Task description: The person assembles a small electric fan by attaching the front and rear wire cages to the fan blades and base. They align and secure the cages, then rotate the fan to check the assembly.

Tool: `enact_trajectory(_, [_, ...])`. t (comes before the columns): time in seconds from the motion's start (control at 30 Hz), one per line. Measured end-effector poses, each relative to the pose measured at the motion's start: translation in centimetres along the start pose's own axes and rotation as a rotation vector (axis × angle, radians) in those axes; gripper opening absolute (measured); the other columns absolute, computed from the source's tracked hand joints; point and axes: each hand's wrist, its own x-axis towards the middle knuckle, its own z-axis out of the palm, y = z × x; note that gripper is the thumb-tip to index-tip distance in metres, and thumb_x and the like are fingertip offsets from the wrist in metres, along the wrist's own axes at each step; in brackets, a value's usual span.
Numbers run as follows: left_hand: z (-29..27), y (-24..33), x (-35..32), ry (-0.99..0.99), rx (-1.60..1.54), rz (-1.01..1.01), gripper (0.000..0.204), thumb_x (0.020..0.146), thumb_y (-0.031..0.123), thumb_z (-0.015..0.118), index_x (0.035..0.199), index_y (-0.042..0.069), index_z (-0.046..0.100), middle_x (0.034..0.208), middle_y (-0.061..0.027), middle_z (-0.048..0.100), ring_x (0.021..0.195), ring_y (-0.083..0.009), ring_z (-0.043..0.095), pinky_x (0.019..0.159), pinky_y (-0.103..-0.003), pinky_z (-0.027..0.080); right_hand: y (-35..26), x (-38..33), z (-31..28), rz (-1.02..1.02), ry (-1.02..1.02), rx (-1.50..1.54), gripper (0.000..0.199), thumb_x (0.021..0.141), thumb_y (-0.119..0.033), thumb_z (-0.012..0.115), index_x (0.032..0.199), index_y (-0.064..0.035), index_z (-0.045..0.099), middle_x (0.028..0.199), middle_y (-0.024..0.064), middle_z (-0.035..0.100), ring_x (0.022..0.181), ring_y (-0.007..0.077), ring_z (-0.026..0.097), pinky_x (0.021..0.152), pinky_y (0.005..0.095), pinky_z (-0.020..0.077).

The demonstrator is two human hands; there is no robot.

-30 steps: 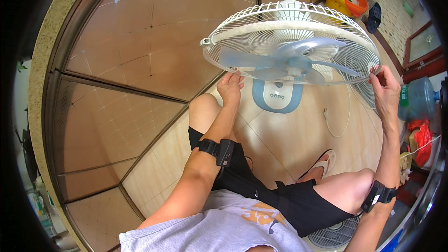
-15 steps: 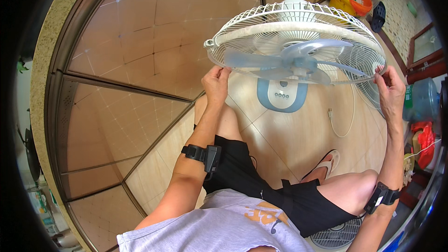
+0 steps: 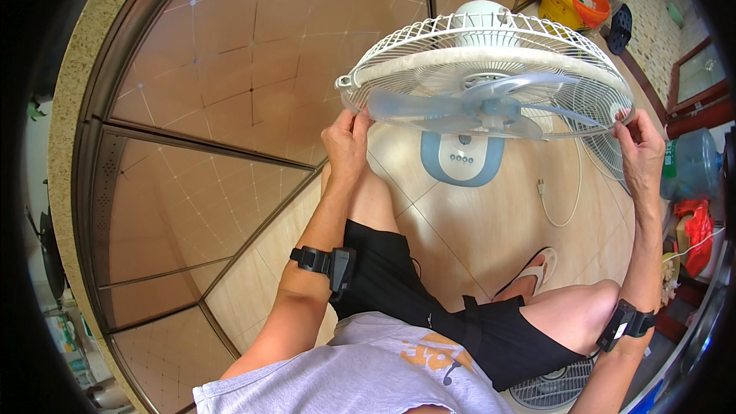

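A standing fan is in front of me, with a white wire rear guard (image 3: 429,42) and translucent blue blades (image 3: 410,103) exposed toward me. Along the guard's lower rim runs a thin translucent ring strip (image 3: 629,116). My left hand (image 3: 346,142) pinches this strip at the left side, fingertips together. On the right side, my right hand (image 3: 641,149) pinches it between thumb and fingers, at the guard's edge. Below the blades, the blue and white fan base (image 3: 461,159) with its row of buttons rests on the tiled floor.
A second wire grille (image 3: 602,149) is behind my right hand. The fan's cord with its plug (image 3: 542,184) lies on the floor. Another round grille (image 3: 553,387) lies beneath my right thigh. Brown cabinet doors (image 3: 222,54) flank the left; a yellow bin (image 3: 560,8) and water bottle (image 3: 694,165) stand right.
My left hand has shifted slightly left and down along the rim. The ring strip now sits closer against the guard. My right hand has barely moved.
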Motion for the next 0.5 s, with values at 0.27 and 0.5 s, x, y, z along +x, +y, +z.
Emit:
enact_trajectory(0.27, [-0.5, 1.2, -0.1, 0.041, 0.188, 0.094, 0.017, 0.092, 0.013, 0.066, 0.088, -0.003, 0.069, 0.060, -0.0131, 0.061, 0.055, -0.0134, 0.059, 0.056, -0.032, 0.047, 0.3, 0.2, 0.0, 0.006, 0.020, -0.042, 0.005, 0.092, -0.001, 0.062, 0.098, -0.0020, 0.062, 0.078, -0.0032, 0.059, 0.072, 0.0038, 0.054, 0.066, 0.0200, 0.0446])
enact_trajectory(0.5, [-2.2, 5.1, -0.1, 0.077, 0.130, 0.135, 0.016, 0.093, 0.009, 0.065, 0.106, 0.001, 0.070, 0.067, -0.0109, 0.062, 0.058, -0.0128, 0.057, 0.059, -0.029, 0.048, 0.3, 0.4, 0.1, 0.022, 0.027, -0.046, 0.004, 0.092, -0.002, 0.061, 0.097, -0.0015, 0.062, 0.077, -0.0018, 0.059, 0.071, 0.0048, 0.054, 0.065, 0.0207, 0.0438])
